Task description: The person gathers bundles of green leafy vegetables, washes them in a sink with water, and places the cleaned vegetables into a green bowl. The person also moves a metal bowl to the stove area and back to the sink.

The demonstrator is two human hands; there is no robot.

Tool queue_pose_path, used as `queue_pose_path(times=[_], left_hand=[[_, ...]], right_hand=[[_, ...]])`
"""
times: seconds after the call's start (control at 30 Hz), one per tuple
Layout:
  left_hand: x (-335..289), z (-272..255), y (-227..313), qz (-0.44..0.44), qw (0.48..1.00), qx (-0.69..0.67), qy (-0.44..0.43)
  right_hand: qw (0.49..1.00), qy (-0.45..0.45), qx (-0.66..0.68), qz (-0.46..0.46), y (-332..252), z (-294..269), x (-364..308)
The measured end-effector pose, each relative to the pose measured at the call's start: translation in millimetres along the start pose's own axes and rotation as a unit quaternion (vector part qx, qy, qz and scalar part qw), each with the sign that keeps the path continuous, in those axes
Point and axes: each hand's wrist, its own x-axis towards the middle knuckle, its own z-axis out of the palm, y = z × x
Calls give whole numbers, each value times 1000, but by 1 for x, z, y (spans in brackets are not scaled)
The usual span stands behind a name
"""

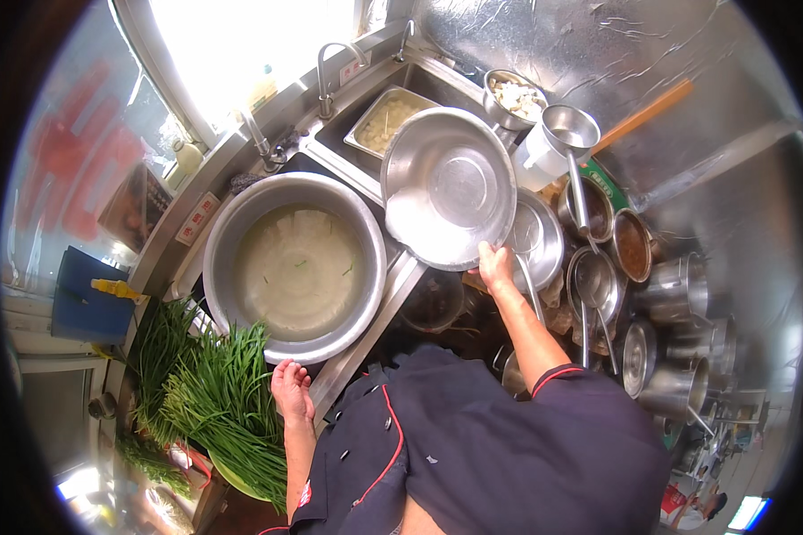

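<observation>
From the head camera, the right hand (493, 267) is closed over the near rim of a wide, shiny round steel bowl (451, 185), thumb on the inside, holding it tilted up so its empty inside faces the camera. The bowl hangs just beyond the hand, over the divider between the two sink basins.

The left hand (291, 390) has its fingers loosely curled together and grips nothing; its fingertips rest on the steel counter edge, just short of the rim of a large round steel pot of cloudy water with pale chunks (294, 266). Beside that hand, to its left, lies a heap of long green chives (219, 401).

Open room is scant: the pot fills its basin edge to edge (only a narrow strip of counter lies between it and the hand), and right of the right hand the surface is crowded.

Counted: two taps (328, 71) beyond the pot, one rectangular steel tray of pale pieces (385, 120), and several small steel sauce pots with ladles (598, 276), too many overlapping to count surely.
</observation>
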Motion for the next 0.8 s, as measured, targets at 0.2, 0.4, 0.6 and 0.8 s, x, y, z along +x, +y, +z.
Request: queue_pose_path(times=[0.2,0.4,0.6,0.8], left_hand=[[-1,-1,-1,1,1000,-2,2],[-2,-1,-2,0,1000,-2,-4],[-2,-2,-2,0,1000,-3,-8],[-2,-9,-2,3,1000,1,-9]], right_hand=[[932,122,-132,-314,-24,18,-27],[914,102,-126,-371,-48,28,-48],[915,64,-146,-371,-57,26,-57],[925,67,-141,-348,-53,28,-55]])
